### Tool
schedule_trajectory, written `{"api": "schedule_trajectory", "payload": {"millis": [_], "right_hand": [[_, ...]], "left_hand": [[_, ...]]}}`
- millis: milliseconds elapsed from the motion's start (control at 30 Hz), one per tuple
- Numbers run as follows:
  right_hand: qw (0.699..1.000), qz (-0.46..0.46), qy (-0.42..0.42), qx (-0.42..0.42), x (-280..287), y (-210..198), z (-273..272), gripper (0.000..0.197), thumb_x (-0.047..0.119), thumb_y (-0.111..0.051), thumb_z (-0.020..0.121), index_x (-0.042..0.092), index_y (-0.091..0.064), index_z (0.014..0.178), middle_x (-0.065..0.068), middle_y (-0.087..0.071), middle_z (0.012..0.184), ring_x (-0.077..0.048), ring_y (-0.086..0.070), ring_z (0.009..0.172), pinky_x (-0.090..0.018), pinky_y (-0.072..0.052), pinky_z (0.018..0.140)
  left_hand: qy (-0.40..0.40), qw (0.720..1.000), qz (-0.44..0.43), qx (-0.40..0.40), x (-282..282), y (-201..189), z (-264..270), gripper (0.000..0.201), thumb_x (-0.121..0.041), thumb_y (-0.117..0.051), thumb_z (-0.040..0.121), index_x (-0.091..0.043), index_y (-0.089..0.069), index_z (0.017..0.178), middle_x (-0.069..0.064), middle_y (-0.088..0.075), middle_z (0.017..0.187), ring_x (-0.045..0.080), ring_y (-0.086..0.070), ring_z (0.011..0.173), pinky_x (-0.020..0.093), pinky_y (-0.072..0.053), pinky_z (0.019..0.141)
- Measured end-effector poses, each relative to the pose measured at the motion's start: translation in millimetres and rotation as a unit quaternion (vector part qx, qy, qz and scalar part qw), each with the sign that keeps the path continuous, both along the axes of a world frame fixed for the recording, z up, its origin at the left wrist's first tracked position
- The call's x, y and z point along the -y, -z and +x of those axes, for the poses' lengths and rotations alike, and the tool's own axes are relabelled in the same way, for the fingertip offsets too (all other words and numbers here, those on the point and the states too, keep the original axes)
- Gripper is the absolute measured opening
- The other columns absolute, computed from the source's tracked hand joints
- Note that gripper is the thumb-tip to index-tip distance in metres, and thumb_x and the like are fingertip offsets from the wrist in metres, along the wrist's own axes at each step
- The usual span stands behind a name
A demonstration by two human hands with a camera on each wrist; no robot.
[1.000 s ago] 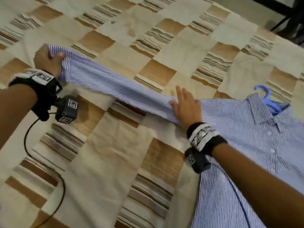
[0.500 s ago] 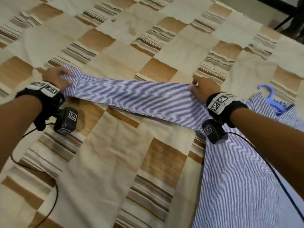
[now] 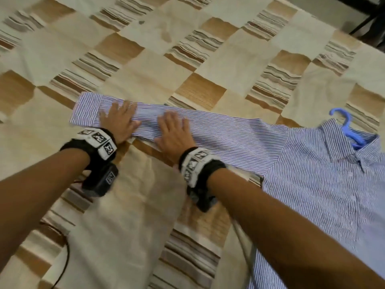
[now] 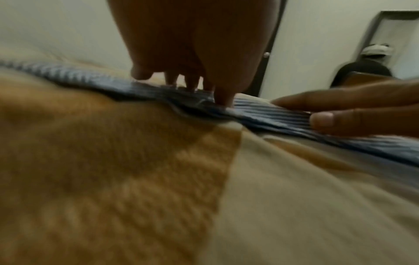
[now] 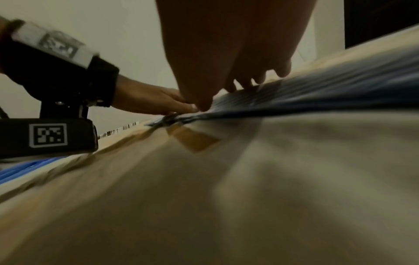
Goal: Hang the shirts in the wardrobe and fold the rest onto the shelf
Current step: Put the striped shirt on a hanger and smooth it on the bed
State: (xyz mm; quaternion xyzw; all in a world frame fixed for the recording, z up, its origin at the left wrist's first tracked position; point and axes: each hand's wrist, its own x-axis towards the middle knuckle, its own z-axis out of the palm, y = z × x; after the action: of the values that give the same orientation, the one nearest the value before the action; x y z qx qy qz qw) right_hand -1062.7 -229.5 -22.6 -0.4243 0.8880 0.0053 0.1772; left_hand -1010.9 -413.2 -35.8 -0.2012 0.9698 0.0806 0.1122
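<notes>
A blue-and-white striped shirt [image 3: 325,184] lies face up on the patchwork bedspread [image 3: 145,51], with a blue plastic hanger [image 3: 348,128] inside its collar. Its long sleeve [image 3: 225,130] stretches flat to the left, the cuff [image 3: 85,109] at the far end. My left hand [image 3: 119,119] lies flat on the sleeve just right of the cuff, fingers straight. My right hand [image 3: 174,130] presses flat on the sleeve beside it. In the left wrist view the left fingertips [image 4: 223,100] touch the striped cloth [image 4: 283,116]. The right wrist view shows the right fingers [image 5: 204,105] on the sleeve [image 5: 317,93].
The beige and brown bedspread spreads all around the shirt. Dark furniture legs [image 3: 366,19] stand past the bed's far right corner. A black cable [image 3: 64,265] trails from my left wrist over the bed. A seated person [image 4: 365,66] shows in the left wrist view's background.
My left hand let go of the cuff and now lies flat on the sleeve. My right hand slid left from the shoulder end to the middle of the sleeve.
</notes>
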Motion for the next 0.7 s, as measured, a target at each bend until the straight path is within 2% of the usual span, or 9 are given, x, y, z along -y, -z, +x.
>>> {"api": "schedule_trajectory", "payload": {"millis": [67,133,300,367,400,500,567,633,700], "right_hand": [[0.999,0.036,0.001,0.027,16,15,10,0.069,0.052,-0.018,0.098,0.015,0.008,0.150,-0.010,0.018,0.157,-0.028,0.018,0.144,-0.054,0.012,0.112],[0.999,0.022,0.007,0.045,16,21,9,0.069,0.055,-0.015,0.097,0.019,0.010,0.150,-0.008,0.022,0.156,-0.026,0.023,0.142,-0.053,0.018,0.110],[0.998,0.047,-0.034,0.036,-41,18,-21,0.065,0.061,-0.002,0.093,0.030,0.016,0.147,0.003,0.024,0.155,-0.022,0.022,0.143,-0.057,0.014,0.112],[0.999,0.043,0.003,0.014,-86,23,-36,0.074,0.069,0.018,0.079,0.033,0.020,0.144,0.006,0.026,0.154,-0.023,0.021,0.143,-0.060,0.015,0.111],[0.998,0.047,0.042,0.009,-115,24,-47,0.078,0.071,0.020,0.075,0.033,0.020,0.143,0.008,0.026,0.152,-0.024,0.020,0.143,-0.059,0.017,0.110],[0.983,0.087,0.161,-0.002,-174,20,-71,0.079,0.072,-0.004,0.085,0.028,0.017,0.147,0.002,0.028,0.152,-0.024,0.024,0.142,-0.053,0.019,0.111],[0.978,0.078,0.191,0.006,-187,17,-79,0.083,0.073,-0.011,0.086,0.025,0.016,0.148,-0.002,0.025,0.155,-0.024,0.024,0.142,-0.049,0.020,0.110],[0.981,0.064,0.184,0.010,-186,21,-79,0.088,0.077,-0.009,0.084,0.022,0.015,0.149,-0.004,0.024,0.155,-0.025,0.024,0.142,-0.050,0.019,0.110],[0.982,0.058,0.181,0.007,-184,25,-77,0.094,0.078,0.000,0.076,0.022,0.015,0.149,-0.005,0.023,0.156,-0.026,0.023,0.142,-0.053,0.017,0.112]], "left_hand": [[-0.045,0.998,-0.011,0.029,-3,11,7,0.071,-0.048,-0.036,0.095,-0.013,-0.009,0.150,0.009,-0.005,0.158,0.038,-0.006,0.142,0.054,-0.010,0.111],[-0.059,0.998,-0.011,0.031,1,14,7,0.075,-0.052,-0.034,0.094,-0.011,-0.006,0.150,0.010,-0.003,0.158,0.041,-0.003,0.142,0.052,-0.009,0.112],[-0.050,0.998,0.003,0.040,7,10,2,0.078,-0.050,-0.038,0.093,-0.007,-0.005,0.150,0.011,-0.003,0.158,0.043,-0.003,0.141,0.054,-0.011,0.111],[-0.054,0.998,-0.003,0.039,8,9,8,0.079,-0.049,-0.040,0.092,-0.007,-0.006,0.150,0.012,-0.004,0.158,0.044,-0.004,0.141,0.056,-0.012,0.110],[-0.065,0.997,0.002,0.052,5,6,9,0.080,-0.051,-0.039,0.091,-0.009,-0.005,0.150,0.010,-0.002,0.158,0.042,-0.003,0.142,0.057,-0.012,0.111],[-0.091,0.993,0.010,0.078,15,0,7,0.084,-0.062,-0.038,0.088,-0.016,-0.006,0.150,0.002,-0.001,0.159,0.033,-0.004,0.144,0.062,-0.011,0.108],[-0.122,0.992,0.015,-0.009,29,-2,5,0.083,-0.068,-0.044,0.080,-0.010,-0.031,0.139,0.014,-0.029,0.148,0.042,-0.027,0.134,0.065,-0.026,0.102],[-0.266,0.957,0.040,-0.107,54,0,11,0.089,-0.076,-0.044,0.076,-0.006,-0.038,0.132,0.026,-0.040,0.136,0.047,-0.036,0.125,0.059,-0.031,0.100],[-0.419,0.891,0.101,-0.143,69,3,16,0.115,-0.090,-0.030,0.066,0.001,-0.035,0.136,0.032,-0.039,0.136,0.047,-0.036,0.126,0.054,-0.028,0.105]]}}
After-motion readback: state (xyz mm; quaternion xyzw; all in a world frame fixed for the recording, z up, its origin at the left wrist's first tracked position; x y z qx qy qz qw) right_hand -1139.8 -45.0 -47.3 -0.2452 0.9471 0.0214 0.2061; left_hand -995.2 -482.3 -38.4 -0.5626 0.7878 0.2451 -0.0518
